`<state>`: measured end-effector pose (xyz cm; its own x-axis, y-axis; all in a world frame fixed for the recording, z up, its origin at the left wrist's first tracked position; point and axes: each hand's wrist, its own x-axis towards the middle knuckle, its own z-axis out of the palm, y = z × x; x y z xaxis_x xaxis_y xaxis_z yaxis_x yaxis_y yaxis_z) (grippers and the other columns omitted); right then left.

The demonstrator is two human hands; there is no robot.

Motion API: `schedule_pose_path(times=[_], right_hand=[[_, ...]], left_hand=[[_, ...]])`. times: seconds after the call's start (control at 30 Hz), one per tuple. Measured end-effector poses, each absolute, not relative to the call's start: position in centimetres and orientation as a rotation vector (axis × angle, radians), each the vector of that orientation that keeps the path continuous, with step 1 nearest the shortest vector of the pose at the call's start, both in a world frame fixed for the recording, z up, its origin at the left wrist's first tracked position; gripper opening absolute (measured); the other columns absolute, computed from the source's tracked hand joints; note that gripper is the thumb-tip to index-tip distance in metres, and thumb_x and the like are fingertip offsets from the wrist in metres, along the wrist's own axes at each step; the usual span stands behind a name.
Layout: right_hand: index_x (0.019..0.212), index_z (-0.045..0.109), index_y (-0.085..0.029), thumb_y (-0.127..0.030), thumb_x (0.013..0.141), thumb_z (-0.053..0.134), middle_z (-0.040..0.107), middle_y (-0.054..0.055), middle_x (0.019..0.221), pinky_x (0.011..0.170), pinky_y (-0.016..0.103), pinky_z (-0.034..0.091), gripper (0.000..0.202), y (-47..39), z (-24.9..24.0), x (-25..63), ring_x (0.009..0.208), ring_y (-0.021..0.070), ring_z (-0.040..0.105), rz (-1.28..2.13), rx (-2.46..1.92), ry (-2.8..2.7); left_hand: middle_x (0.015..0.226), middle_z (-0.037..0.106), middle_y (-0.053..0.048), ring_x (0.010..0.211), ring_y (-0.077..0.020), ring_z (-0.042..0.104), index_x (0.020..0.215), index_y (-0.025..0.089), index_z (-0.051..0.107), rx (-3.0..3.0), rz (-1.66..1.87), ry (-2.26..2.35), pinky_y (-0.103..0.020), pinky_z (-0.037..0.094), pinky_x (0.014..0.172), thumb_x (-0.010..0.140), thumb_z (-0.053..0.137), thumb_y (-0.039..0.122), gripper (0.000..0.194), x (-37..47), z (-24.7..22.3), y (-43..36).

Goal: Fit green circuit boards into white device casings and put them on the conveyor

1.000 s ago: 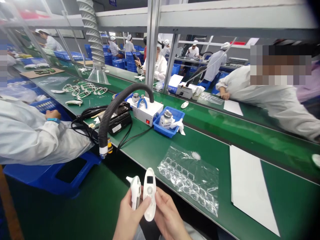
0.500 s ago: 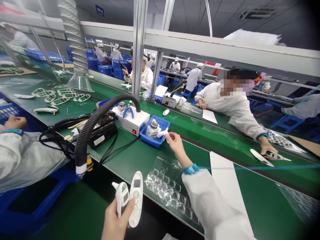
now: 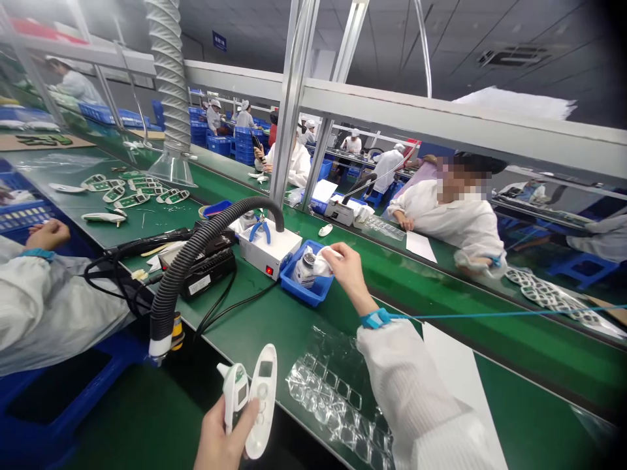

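Note:
My left hand (image 3: 226,432) is closed around two white parts low in the view. One is an ear thermometer housing (image 3: 236,390) with a pointed tip and a small square window; the other is a long oval cover (image 3: 263,401) with a dark window and round openings. Further up, my right hand (image 3: 347,273) pinches a white wipe (image 3: 322,262) over the edge of a small blue bin (image 3: 321,299). Inside the bin stands a bottle with a metal cap (image 3: 307,264). The wipe is bunched beside the bottle, and whether they touch I cannot tell.
A white box (image 3: 289,248) with blue pliers (image 3: 260,228) and a black ribbed hose (image 3: 174,277) stand left of the bin. Clear plastic trays (image 3: 333,395) lie in front. A green conveyor (image 3: 401,290) runs behind. Co-workers sit opposite and at left.
My right hand has brought the wipe further over the bin, near the bottle. My left hand still grips both parts, slightly lower. The co-worker opposite has drawn an arm back from the conveyor.

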<state>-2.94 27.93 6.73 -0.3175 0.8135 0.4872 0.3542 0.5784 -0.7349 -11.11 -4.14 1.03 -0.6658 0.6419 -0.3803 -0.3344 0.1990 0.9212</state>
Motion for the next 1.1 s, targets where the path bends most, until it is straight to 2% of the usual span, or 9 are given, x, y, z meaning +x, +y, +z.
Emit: schedule_pose_path(times=[0.13, 0.23, 0.4, 0.57, 0.67, 0.83, 0.97, 1.1], right_hand=[[0.083, 0.070, -0.017, -0.034, 0.080, 0.061, 0.058, 0.005, 0.082, 0.076, 0.033, 0.044, 0.019, 26.7, 6.6, -4.9, 0.077, 0.0195, 0.056, 0.514, -0.830, -2.146], [0.091, 0.071, -0.017, -0.030, 0.080, 0.062, 0.055, 0.006, 0.085, 0.076, 0.033, 0.043, 0.019, 26.6, 6.6, -4.4, 0.079, 0.0209, 0.055, 0.459, -0.774, -2.274], [0.090, 0.071, -0.016, -0.020, 0.086, 0.049, 0.054, 0.006, 0.077, 0.072, 0.033, 0.042, 0.023, 25.0, 7.8, -3.0, 0.074, 0.0209, 0.053, 0.431, -0.688, -2.361], [0.105, 0.063, -0.019, -0.011, 0.088, 0.043, 0.059, 0.007, 0.085, 0.068, 0.031, 0.042, 0.028, 14.9, 8.0, -0.7, 0.075, 0.0194, 0.055, 0.639, -0.398, -2.516], [0.101, 0.062, -0.019, -0.008, 0.086, 0.043, 0.060, 0.008, 0.084, 0.066, 0.033, 0.041, 0.026, 8.3, 7.2, 0.7, 0.073, 0.0208, 0.052, 0.686, -0.287, -2.733], [0.094, 0.059, -0.024, -0.005, 0.084, 0.045, 0.059, 0.005, 0.080, 0.065, 0.033, 0.041, 0.025, 3.4, 4.6, 1.5, 0.069, 0.0207, 0.051, 0.764, -0.385, -2.679], [0.087, 0.059, -0.022, -0.003, 0.081, 0.043, 0.057, 0.007, 0.076, 0.064, 0.035, 0.039, 0.026, 2.2, 2.1, 1.9, 0.067, 0.0220, 0.050, 0.589, -0.568, -2.628], [0.095, 0.059, -0.020, -0.009, 0.086, 0.046, 0.057, 0.006, 0.077, 0.062, 0.032, 0.040, 0.020, 2.1, 1.2, 3.1, 0.068, 0.0209, 0.052, 0.668, -0.686, -2.390]], left_hand=[[0.051, 0.054, 0.001, 0.046, -0.0120, 0.043, 0.071, 0.014, 0.063, 0.281, 1.578, 1.685, -0.020, 0.033, 0.038, 0.059, 0.077, 0.056, 0.046, -11.0, 1.1, -3.9], [0.051, 0.053, 0.001, 0.045, -0.0113, 0.041, 0.069, 0.014, 0.064, 0.298, 1.592, 1.703, -0.020, 0.033, 0.038, 0.060, 0.076, 0.054, 0.043, -11.0, 1.2, -4.0], [0.056, 0.057, 0.000, 0.051, -0.0138, 0.047, 0.070, 0.016, 0.066, 0.314, 1.613, 1.681, -0.020, 0.035, 0.040, 0.063, 0.075, 0.050, 0.036, -10.9, 1.8, -4.5], [0.055, 0.055, 0.001, 0.052, -0.0123, 0.045, 0.066, 0.017, 0.064, 0.295, 1.559, 1.687, -0.020, 0.039, 0.046, 0.066, 0.074, 0.045, 0.030, -10.6, 1.4, -5.9], [0.054, 0.052, 0.002, 0.047, -0.0116, 0.043, 0.070, 0.018, 0.063, 0.322, 1.486, 1.659, -0.021, 0.036, 0.042, 0.069, 0.071, 0.046, 0.029, -10.2, 0.6, -6.8], [0.053, 0.050, 0.002, 0.044, -0.0116, 0.041, 0.068, 0.018, 0.060, 0.397, 1.373, 1.642, -0.022, 0.036, 0.040, 0.069, 0.071, 0.048, 0.032, -9.0, -0.2, -7.9], [0.051, 0.046, 0.003, 0.041, -0.0102, 0.038, 0.066, 0.019, 0.056, 0.399, 1.321, 1.644, -0.022, 0.031, 0.038, 0.070, 0.069, 0.048, 0.032, -8.2, -0.4, -8.7], [0.050, 0.045, 0.005, 0.041, -0.0101, 0.037, 0.065, 0.020, 0.055, 0.387, 1.286, 1.644, -0.022, 0.030, 0.038, 0.069, 0.068, 0.048, 0.032, -7.8, -0.1, -9.2]])
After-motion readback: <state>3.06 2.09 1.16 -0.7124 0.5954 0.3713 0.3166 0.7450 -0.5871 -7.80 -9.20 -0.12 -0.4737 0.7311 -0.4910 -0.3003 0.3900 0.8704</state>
